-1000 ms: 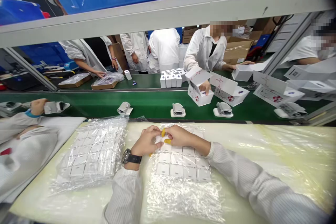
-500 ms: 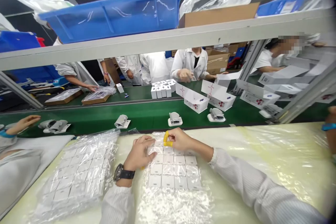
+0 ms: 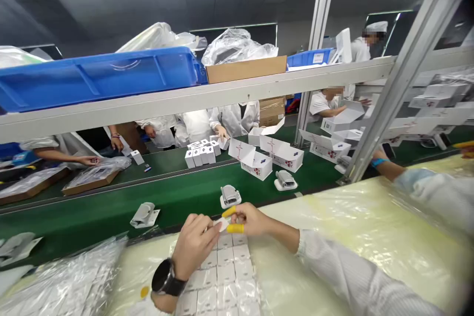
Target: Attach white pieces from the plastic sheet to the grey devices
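My left hand [image 3: 196,244], with a dark watch on its wrist, pinches a small white piece [image 3: 223,224] between thumb and fingers. From the other side my right hand [image 3: 246,219], with yellow finger covers, closes on the same piece. Both hands are over the far end of a clear plastic bag of small white boxes in rows [image 3: 218,276]. Just beyond them, a folded grey cuff on a white base [image 3: 230,196] lies on the green belt [image 3: 177,187].
At the lower left lies another bag of white boxes [image 3: 70,276]. More cuffs and open white cartons [image 3: 255,165] are on the belt. A metal post [image 3: 374,123] stands right; a shelf with a blue bin [image 3: 99,76] crosses above. Co-workers' hands are beyond and at right.
The view has swung right and up. Both hands have come together on a small white piece, above the bag where they were apart before. More of the right-hand co-worker's arm shows.
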A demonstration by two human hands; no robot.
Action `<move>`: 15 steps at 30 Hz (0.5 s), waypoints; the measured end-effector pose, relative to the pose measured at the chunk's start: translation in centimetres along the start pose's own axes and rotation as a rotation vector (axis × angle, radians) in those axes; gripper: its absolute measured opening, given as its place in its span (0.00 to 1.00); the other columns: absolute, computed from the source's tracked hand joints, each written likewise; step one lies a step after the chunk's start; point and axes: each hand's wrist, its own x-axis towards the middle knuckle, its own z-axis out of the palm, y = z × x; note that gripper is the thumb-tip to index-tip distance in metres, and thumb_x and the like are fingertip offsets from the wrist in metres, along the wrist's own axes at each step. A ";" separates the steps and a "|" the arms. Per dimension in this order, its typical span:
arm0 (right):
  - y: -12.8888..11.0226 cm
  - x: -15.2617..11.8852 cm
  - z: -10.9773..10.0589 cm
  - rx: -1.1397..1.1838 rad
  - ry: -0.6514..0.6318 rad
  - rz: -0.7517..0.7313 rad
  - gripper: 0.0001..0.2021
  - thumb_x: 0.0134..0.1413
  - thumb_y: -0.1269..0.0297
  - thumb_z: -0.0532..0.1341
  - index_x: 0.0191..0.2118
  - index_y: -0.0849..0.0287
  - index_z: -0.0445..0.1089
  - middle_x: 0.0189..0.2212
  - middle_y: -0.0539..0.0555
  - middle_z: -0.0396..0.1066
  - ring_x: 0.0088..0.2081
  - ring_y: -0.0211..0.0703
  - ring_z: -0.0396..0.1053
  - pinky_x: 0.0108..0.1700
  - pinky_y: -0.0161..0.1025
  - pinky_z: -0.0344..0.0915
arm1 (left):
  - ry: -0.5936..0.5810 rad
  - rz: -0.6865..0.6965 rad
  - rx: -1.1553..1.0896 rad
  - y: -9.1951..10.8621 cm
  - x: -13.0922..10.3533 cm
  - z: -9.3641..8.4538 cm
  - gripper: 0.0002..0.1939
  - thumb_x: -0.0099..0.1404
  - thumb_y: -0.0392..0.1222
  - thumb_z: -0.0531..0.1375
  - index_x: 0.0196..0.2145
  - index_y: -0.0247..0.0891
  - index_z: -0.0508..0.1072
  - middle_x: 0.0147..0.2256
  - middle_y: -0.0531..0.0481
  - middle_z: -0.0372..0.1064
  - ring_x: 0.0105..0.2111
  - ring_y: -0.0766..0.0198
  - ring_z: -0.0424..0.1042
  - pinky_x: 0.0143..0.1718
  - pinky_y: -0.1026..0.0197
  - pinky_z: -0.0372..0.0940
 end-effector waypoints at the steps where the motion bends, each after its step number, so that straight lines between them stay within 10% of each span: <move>1: 0.2 0.0 -0.7 0.011 -0.015 0.008 0.28 0.42 0.47 0.72 0.45 0.64 0.73 0.28 0.49 0.68 0.21 0.28 0.49 0.23 0.31 0.49 | -0.011 0.032 0.010 0.0 0.8 0.4 0.07 0.69 0.32 0.57 0.39 0.38 0.74 0.28 0.51 0.65 0.28 0.64 0.60 0.33 0.58 0.52; 9: 3.7 1.0 -5.7 0.167 -0.179 0.037 0.26 0.42 0.50 0.73 0.42 0.64 0.73 0.27 0.46 0.64 0.26 0.31 0.58 0.29 0.32 0.56 | -0.088 0.123 -0.017 -0.9 4.6 5.8 0.07 0.69 0.34 0.58 0.42 0.39 0.75 0.27 0.51 0.65 0.29 0.64 0.59 0.32 0.57 0.51; 15: 5.4 0.1 -9.2 0.007 -0.016 -0.042 0.20 0.45 0.51 0.71 0.34 0.64 0.73 0.27 0.48 0.67 0.24 0.30 0.51 0.26 0.32 0.52 | -0.094 0.114 -0.066 -1.3 7.2 8.7 0.08 0.71 0.37 0.56 0.39 0.41 0.77 0.27 0.51 0.68 0.29 0.64 0.61 0.32 0.57 0.50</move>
